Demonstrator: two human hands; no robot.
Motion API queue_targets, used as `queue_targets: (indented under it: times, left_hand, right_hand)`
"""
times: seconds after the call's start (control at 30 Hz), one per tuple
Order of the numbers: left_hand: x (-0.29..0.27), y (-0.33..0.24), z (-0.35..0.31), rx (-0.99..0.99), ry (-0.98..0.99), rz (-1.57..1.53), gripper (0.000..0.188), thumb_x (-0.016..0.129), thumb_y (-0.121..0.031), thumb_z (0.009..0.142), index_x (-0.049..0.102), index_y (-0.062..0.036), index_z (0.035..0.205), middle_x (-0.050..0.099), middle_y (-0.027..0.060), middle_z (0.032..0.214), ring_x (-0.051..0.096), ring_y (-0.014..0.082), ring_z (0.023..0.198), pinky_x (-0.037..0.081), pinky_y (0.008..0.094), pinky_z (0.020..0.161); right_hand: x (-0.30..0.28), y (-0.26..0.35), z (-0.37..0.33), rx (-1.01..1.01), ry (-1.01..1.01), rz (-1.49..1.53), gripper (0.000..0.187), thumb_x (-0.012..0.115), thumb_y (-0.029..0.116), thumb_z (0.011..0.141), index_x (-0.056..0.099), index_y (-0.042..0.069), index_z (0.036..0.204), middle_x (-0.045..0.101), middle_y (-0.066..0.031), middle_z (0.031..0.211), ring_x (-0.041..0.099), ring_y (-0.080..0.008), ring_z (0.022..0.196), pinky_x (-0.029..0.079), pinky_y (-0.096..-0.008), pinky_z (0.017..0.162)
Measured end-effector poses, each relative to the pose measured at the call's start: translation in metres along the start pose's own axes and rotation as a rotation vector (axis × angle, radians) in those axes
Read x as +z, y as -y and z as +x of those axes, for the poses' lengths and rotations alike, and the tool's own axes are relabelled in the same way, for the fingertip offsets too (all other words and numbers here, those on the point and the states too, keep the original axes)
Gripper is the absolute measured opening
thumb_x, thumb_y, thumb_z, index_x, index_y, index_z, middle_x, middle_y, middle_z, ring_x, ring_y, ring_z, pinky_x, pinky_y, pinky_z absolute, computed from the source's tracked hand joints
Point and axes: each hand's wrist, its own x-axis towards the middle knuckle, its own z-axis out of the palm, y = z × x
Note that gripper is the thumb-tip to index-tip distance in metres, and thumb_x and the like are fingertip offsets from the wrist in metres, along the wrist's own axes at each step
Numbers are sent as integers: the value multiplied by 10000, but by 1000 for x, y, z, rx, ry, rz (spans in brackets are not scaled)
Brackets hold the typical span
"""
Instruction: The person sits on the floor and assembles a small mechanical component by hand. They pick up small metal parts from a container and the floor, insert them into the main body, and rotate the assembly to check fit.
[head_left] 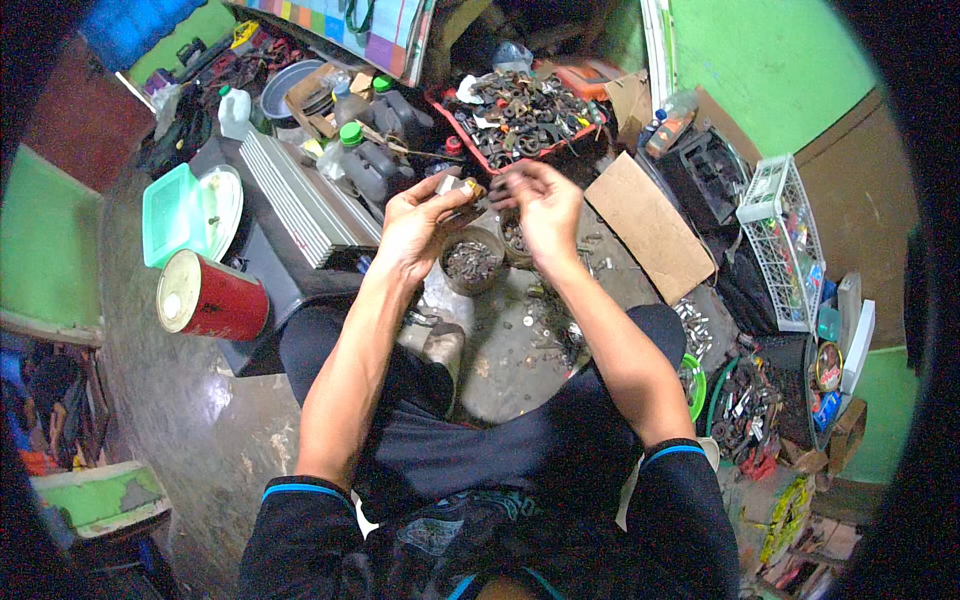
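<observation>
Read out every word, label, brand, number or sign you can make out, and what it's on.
None can be read reliably.
Red can: faint marks, too small to read.
Shirt: print, too dark and blurred.
Round tin: coloured print, too small.
Blue pack: pale marks, too small.

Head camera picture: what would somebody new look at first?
Probably the red tray heaped with dark bits, at the top middle. Next, the left hand and right hand, close together near the centre. Then the big red can at the left, with its pale round end.
</observation>
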Motion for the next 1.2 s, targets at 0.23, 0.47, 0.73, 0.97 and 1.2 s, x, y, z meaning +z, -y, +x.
queue_targets:
  times: [0.23, 0.47, 0.73, 0.97, 1.2]
  left_hand:
    - [-13, -9, 5, 39, -9, -137, 235, 606, -68, 877, 592, 65, 1070, 664, 163, 1013, 653, 250, 953, 532, 400, 900]
    - [-15, -1, 7, -16, 59, -145, 241, 596, -99, 891, 603, 77, 1056, 649, 170, 1045, 627, 253, 1009, 536, 411, 917]
    - [-11, 6, 4, -23, 10, -67, 295, 603, -156, 921, 586, -20, 1182, 649, 62, 1071, 622, 160, 959, 520, 316, 857]
    - [1, 17, 1, 96, 27, 24, 382, 577, 4, 893, 491, 24, 1264, 633, 147, 1112, 627, 220, 991, 519, 338, 869]
    - [-1, 13, 3, 322, -165, 150, 380, 662, 82, 805, 578, 39, 1173, 646, 118, 1072, 630, 174, 956, 516, 285, 832]
  right_hand:
    - [-14, -20, 5, 45, 82, -227, 155, 665, 63, 857, 665, -18, 989, 691, -76, 802, 662, -114, 680, 531, -248, 584]
    - [-14, -19, 12, -54, 118, -587, 227, 698, 72, 809, 679, -10, 1020, 708, -110, 903, 671, -145, 767, 533, -279, 708]
    - [5, 17, -14, -500, 210, -575, 272, 736, 134, 761, 687, 15, 1000, 695, -118, 871, 681, -229, 774, 532, -332, 728]
    - [-8, 6, -9, -507, 188, -549, 165, 756, 115, 734, 715, 38, 874, 693, -103, 840, 683, -248, 774, 524, -319, 696]
    - [-2, 14, -12, -461, 206, -637, 114, 749, 77, 716, 716, 14, 806, 687, -103, 767, 667, -198, 686, 512, -294, 641]
